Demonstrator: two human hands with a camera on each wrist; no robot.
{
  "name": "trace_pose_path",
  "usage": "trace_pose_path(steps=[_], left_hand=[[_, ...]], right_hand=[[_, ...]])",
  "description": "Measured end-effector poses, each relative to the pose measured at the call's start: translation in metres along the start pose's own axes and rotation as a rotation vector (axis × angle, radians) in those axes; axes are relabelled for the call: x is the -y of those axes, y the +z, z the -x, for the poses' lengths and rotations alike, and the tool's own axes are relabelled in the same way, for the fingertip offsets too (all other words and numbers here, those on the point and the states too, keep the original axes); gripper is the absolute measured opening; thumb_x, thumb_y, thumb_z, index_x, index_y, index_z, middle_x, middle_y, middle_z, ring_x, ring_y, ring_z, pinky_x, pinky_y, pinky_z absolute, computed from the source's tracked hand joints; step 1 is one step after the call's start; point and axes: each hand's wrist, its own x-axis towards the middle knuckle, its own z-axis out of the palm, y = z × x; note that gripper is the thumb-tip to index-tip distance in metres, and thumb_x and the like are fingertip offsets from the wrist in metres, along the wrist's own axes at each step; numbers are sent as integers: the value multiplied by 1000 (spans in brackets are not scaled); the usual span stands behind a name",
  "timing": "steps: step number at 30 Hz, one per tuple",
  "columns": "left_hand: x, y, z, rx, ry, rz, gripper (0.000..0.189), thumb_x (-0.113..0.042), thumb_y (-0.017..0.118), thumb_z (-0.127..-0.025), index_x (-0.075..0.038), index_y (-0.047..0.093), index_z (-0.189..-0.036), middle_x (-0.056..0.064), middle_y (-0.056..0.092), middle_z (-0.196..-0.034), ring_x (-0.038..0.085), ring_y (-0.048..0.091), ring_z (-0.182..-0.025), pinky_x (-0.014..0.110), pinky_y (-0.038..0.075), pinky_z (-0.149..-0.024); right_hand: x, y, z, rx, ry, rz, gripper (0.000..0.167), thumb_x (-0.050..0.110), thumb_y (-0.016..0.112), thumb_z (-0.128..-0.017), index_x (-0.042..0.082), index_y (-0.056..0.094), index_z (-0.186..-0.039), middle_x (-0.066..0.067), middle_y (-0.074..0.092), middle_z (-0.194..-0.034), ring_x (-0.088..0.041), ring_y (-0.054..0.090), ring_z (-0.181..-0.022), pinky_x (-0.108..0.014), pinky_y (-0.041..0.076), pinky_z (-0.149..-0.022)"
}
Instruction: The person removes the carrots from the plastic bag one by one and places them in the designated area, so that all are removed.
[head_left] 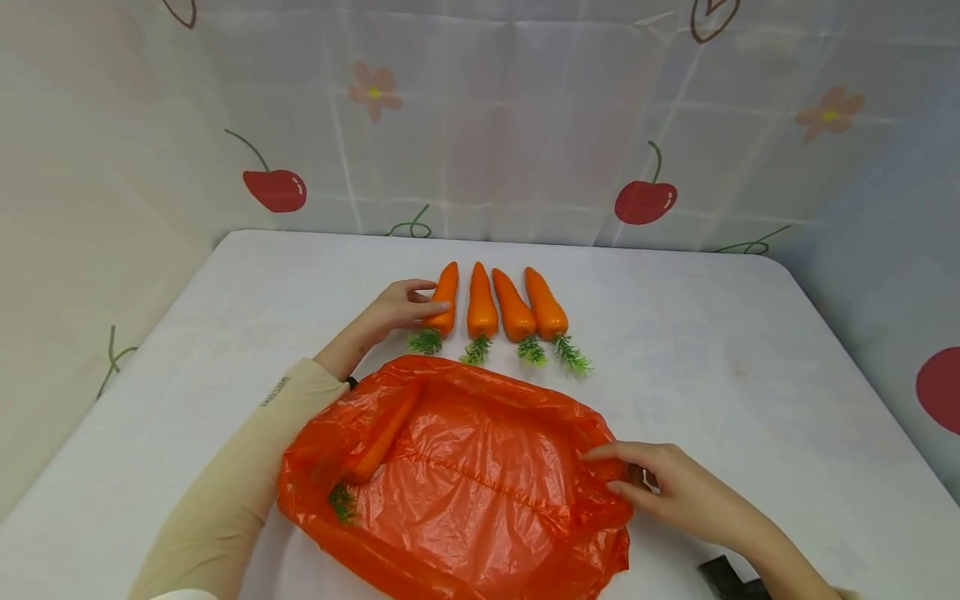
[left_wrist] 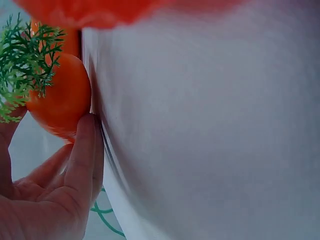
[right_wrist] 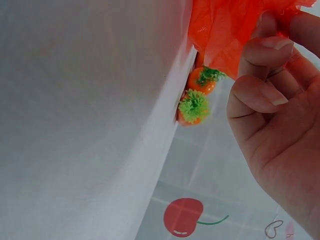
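Head cam showed the left hand (head_left: 401,307) curled round the leftmost carrot (head_left: 444,298) in a row of four on the table (head_left: 750,375). The right hand (head_left: 667,487) pinched the orange bag's (head_left: 457,475) edge. Another carrot (head_left: 378,446) showed dimly inside. Wrist cams cropped nearly everything.

Four carrots (head_left: 498,308) lie side by side in a row on the worktop (head_left: 712,350), toward its far side, tips pointing away and leafy ends toward the person. The left hand (head_left: 401,307) rests on the leftmost carrot (head_left: 444,300) of the row. Nearer the person, in front of the row, a plastic bag (head_left: 465,483) lies spread on the worktop. One more carrot (head_left: 382,442) lies inside the bag, at its left side. The right hand (head_left: 663,483) holds the bag's right edge. A patterned cloth (head_left: 525,125) hangs behind the worktop.
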Motion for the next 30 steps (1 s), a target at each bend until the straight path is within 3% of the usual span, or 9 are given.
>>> trace_pose_path(steps=[7,17,25,30], left_hand=[[-8,7,1,-19,0,-92,63,-25,68,-88,-1,40,-139,22,47,-128,30,58,-96,34,52,-80],[-10,9,5,-38,10,-137,63,-30,67,-87,-2,41,-138,22,49,-124,29,57,-95,33,52,-79],[-8,2,11,-11,28,-146,65,-31,67,-88,-1,40,-139,23,48,-126,30,56,-99,34,51,-83],[-15,-11,26,-28,78,-183,63,-30,66,-89,-2,41,-139,21,49,-127,31,54,-108,38,49,-86]], right_hand=[[0,1,0,-3,-23,5,33,12,68,-86,18,63,-119,11,54,-80,-9,48,-65,-21,44,-51],[0,1,0,-1,-21,8,33,12,68,-86,18,63,-119,11,54,-80,-9,48,-65,-22,44,-51],[1,1,0,-4,-37,23,33,12,68,-86,18,63,-118,12,53,-78,-8,48,-64,-21,44,-51],[1,1,1,-4,-29,22,33,14,68,-86,18,63,-119,11,54,-79,-8,48,-65,-21,44,-51]])
